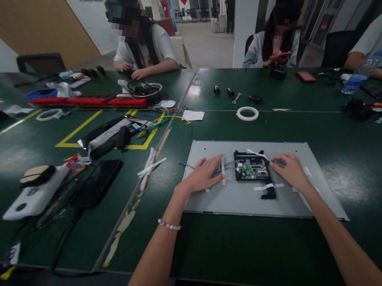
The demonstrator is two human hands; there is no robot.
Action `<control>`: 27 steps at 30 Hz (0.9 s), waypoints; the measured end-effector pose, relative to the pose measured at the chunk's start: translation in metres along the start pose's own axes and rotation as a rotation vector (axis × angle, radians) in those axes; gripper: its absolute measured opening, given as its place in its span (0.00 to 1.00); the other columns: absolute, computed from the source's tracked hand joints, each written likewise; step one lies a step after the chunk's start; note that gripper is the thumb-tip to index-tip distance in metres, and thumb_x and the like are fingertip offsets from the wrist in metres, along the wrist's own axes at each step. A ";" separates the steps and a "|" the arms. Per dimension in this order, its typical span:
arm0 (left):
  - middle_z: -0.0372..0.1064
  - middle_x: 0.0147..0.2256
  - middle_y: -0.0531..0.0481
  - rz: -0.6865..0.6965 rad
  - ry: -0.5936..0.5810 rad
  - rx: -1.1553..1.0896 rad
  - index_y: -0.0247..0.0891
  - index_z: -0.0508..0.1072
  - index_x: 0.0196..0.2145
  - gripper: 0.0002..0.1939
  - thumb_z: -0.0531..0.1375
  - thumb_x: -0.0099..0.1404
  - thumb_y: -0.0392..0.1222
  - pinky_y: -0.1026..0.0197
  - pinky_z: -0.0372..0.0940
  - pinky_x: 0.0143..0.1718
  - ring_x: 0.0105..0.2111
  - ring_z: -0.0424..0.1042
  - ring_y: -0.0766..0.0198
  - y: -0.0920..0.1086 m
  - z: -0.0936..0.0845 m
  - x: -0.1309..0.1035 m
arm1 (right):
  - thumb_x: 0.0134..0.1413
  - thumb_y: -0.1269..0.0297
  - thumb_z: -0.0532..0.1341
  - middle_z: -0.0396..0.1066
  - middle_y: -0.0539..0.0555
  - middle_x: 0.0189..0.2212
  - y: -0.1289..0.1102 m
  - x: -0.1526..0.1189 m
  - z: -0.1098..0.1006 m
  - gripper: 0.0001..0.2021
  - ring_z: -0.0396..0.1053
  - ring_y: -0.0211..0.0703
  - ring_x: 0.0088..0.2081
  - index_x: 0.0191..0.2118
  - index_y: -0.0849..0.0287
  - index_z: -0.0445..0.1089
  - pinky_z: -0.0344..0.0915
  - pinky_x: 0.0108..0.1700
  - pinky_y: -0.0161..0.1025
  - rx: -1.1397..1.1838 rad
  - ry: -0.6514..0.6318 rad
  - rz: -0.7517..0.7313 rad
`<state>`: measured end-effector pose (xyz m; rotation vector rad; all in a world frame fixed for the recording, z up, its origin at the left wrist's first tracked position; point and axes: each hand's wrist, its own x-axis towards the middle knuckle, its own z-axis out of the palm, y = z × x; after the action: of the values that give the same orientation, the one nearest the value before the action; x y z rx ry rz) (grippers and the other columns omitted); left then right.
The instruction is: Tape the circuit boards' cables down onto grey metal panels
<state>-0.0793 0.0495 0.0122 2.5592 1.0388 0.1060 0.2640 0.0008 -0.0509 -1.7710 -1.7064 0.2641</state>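
Observation:
A flat grey panel (239, 204) lies on the green table in front of me. Near its middle is a green circuit board (254, 170) in a black bracket (269, 193), with several white tape strips (264, 186) around it. My left hand (203, 176) rests on the panel's left part, fingers apart, beside an upright tape strip (223, 170) and over a thin grey cable (189, 165). At the bracket's upper right corner, my right hand (291, 171) has thumb and fingertips together at the end of another tape strip (256, 154).
A tape roll (247, 114) and a small wrench (236, 98) lie beyond the panel. To the left are a black adapter-like block (98, 181), a white device (38, 193) and a red strip (89, 100). Several people sit across; a bottle (361, 73) stands far right.

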 end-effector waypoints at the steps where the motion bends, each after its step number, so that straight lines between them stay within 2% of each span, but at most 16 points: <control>1: 0.43 0.66 0.44 0.001 0.000 0.000 0.41 0.39 0.66 0.35 0.44 0.68 0.58 0.45 0.36 0.65 0.65 0.46 0.56 0.000 0.000 0.000 | 0.52 0.53 0.60 0.67 0.58 0.39 0.000 0.000 -0.001 0.15 0.63 0.49 0.45 0.38 0.58 0.75 0.57 0.51 0.48 -0.004 0.000 0.000; 7: 0.43 0.66 0.45 0.006 0.009 0.013 0.42 0.39 0.66 0.35 0.45 0.68 0.58 0.45 0.38 0.65 0.65 0.46 0.56 -0.001 0.001 0.000 | 0.55 0.58 0.57 0.68 0.57 0.39 -0.002 -0.001 -0.007 0.12 0.65 0.47 0.43 0.39 0.58 0.73 0.60 0.49 0.46 -0.055 -0.033 -0.090; 11: 0.43 0.66 0.45 0.011 0.010 0.011 0.42 0.39 0.66 0.35 0.45 0.68 0.58 0.44 0.37 0.65 0.65 0.46 0.56 -0.002 0.002 0.000 | 0.58 0.62 0.55 0.68 0.57 0.41 -0.008 -0.004 -0.012 0.12 0.65 0.47 0.44 0.42 0.59 0.72 0.61 0.47 0.44 -0.179 -0.055 -0.175; 17: 0.43 0.66 0.44 0.008 0.009 0.017 0.41 0.39 0.66 0.35 0.45 0.67 0.58 0.44 0.38 0.65 0.65 0.46 0.55 -0.001 0.000 0.000 | 0.62 0.62 0.53 0.69 0.57 0.43 -0.020 -0.007 -0.017 0.13 0.65 0.46 0.44 0.45 0.61 0.71 0.62 0.44 0.41 -0.363 -0.075 -0.261; 27: 0.43 0.66 0.45 0.009 0.009 0.021 0.42 0.39 0.66 0.36 0.45 0.67 0.58 0.44 0.38 0.65 0.65 0.46 0.56 -0.002 0.001 0.000 | 0.63 0.65 0.52 0.70 0.57 0.40 -0.028 -0.006 -0.011 0.13 0.65 0.44 0.42 0.41 0.61 0.73 0.61 0.40 0.39 -0.485 -0.045 -0.264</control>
<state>-0.0798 0.0504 0.0103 2.5847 1.0366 0.1104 0.2464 -0.0105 -0.0285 -1.8424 -2.1415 -0.2482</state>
